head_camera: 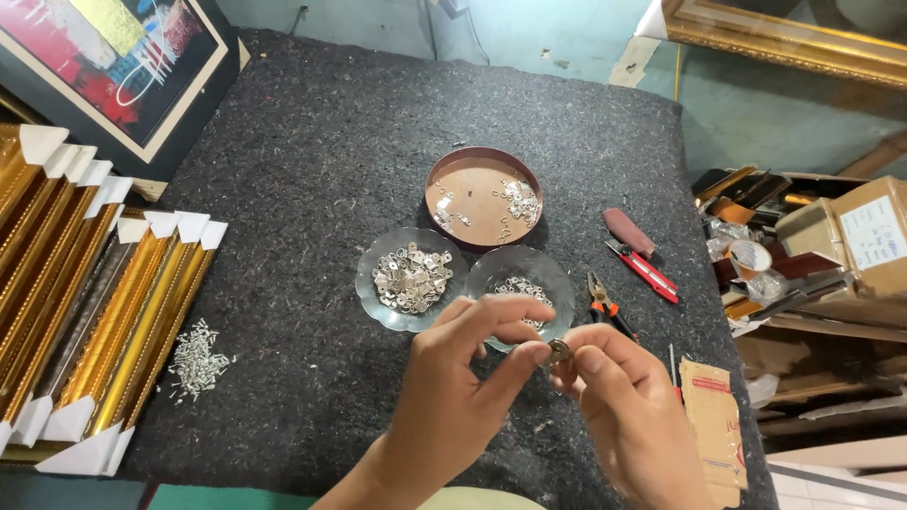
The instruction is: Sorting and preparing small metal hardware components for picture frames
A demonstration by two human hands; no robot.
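My left hand and my right hand meet above the near edge of the dark felt table. Between their fingertips they pinch a small round metal ring hanger. Just beyond the hands stand two clear glass dishes: the left glass dish holds several silver metal plates, and the right glass dish holds several small silver pieces and is partly hidden by my fingers. Behind them sits a round brown tin lid with scattered small metal parts.
Gold picture-frame mouldings lie stacked at the left, with a pile of small screws beside them. Pliers, a red-handled cutter and a tan paper packet lie right of the dishes. A framed painting leans at the back left; cardboard boxes crowd the right.
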